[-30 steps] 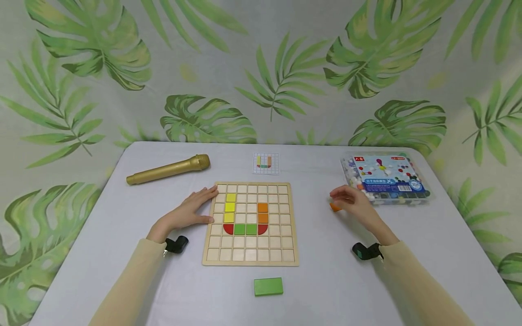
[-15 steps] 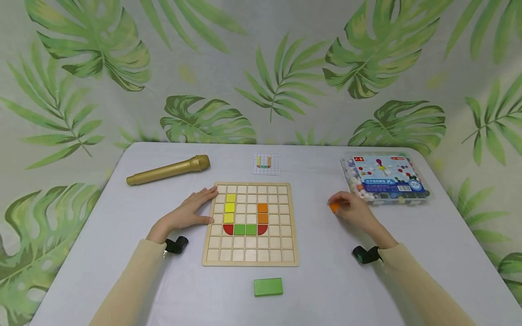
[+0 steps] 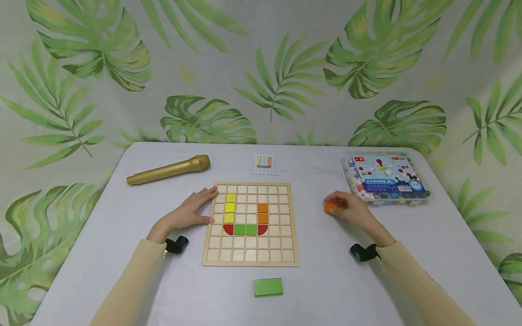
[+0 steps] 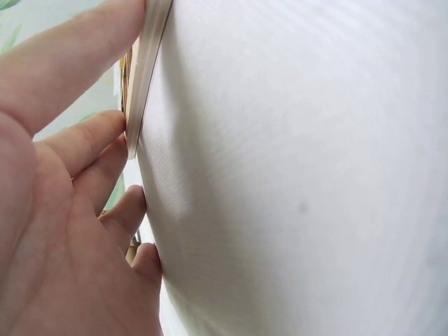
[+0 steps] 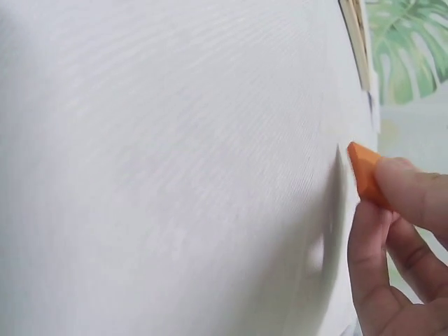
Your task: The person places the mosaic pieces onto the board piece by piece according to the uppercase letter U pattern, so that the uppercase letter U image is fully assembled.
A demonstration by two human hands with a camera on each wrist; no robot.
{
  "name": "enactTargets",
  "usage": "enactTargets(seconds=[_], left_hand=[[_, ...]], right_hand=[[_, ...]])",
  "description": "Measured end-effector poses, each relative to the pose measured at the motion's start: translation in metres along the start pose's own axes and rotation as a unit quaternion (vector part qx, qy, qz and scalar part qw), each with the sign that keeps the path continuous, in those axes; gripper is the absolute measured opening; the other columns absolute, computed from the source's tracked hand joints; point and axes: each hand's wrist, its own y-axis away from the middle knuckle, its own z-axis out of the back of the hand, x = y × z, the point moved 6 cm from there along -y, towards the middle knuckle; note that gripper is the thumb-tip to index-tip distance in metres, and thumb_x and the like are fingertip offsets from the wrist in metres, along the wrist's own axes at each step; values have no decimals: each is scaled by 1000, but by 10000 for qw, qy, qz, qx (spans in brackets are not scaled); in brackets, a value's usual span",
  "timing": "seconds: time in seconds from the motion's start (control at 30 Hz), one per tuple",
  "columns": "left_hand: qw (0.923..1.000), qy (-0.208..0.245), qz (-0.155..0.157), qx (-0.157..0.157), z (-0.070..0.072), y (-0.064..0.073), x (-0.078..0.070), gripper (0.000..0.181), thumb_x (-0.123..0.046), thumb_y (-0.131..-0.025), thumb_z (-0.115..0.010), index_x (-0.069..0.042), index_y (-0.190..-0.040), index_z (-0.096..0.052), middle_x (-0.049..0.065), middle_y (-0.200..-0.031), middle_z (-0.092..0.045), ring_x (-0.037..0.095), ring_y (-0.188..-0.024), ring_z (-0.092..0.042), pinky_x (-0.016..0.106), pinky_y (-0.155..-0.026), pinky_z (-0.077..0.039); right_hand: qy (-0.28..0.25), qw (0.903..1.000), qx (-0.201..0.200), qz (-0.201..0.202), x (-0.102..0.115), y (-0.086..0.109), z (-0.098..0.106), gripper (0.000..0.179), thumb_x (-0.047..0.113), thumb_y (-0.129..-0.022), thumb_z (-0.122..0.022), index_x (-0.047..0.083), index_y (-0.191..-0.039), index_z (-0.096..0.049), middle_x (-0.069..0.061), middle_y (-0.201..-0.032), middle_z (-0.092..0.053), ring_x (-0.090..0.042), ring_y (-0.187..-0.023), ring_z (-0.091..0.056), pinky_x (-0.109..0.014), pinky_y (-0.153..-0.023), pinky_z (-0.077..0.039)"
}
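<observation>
Between thumb and fingers, my right hand (image 3: 354, 212) pinches an orange square block (image 3: 330, 208), right of the grid board; in the right wrist view the block (image 5: 366, 175) shows just off the white cloth. My left hand (image 3: 185, 213) lies with fingers spread, its fingertips and thumb touching the left edge of the wooden grid board (image 3: 247, 264). On that board, yellow tiles (image 3: 229, 207) form a left column and two orange tiles (image 3: 263, 213) a right one. Two green tiles (image 3: 245, 229) lie between red rounded corner tiles (image 3: 228, 229) at the bottom.
Behind the board lies a small pattern card (image 3: 266, 163) with a coloured U shape. A gold microphone (image 3: 168, 170) is at back left, a clear plastic box of model parts (image 3: 385, 177) at back right. A green rectangular block (image 3: 268, 287) lies in front of the board.
My right hand has taken the orange block into a pinch and shifted it slightly left, towards the board. The left hand and board have stayed in place.
</observation>
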Motion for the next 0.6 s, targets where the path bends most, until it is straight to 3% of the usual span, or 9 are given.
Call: enactTargets(seconds=[0.27, 0.6], left_hand=[[10000, 0, 37, 31, 1, 0, -3, 81, -24, -86, -72, 3, -148, -28, 17, -157, -17, 40, -142, -7, 54, -114, -1], [10000, 29, 61, 26, 1, -1, -4, 81, -24, -86, -72, 2, -148, -28, 16, -157, -17, 40, -143, -7, 54, -114, -1]], right_hand=[[-315, 9995, 42, 50, 18, -19, -17, 16, 0, -86, -68, 0, -102, -64, -10, -95, -64, -22, -81, -57, -25, -66, -49], [-872, 9958, 254, 131, 61, -48, -50, 15, 0, -85, -68, 0, -99, -64, -13, -94, -62, -18, -67, -55, -25, -55, -46]])
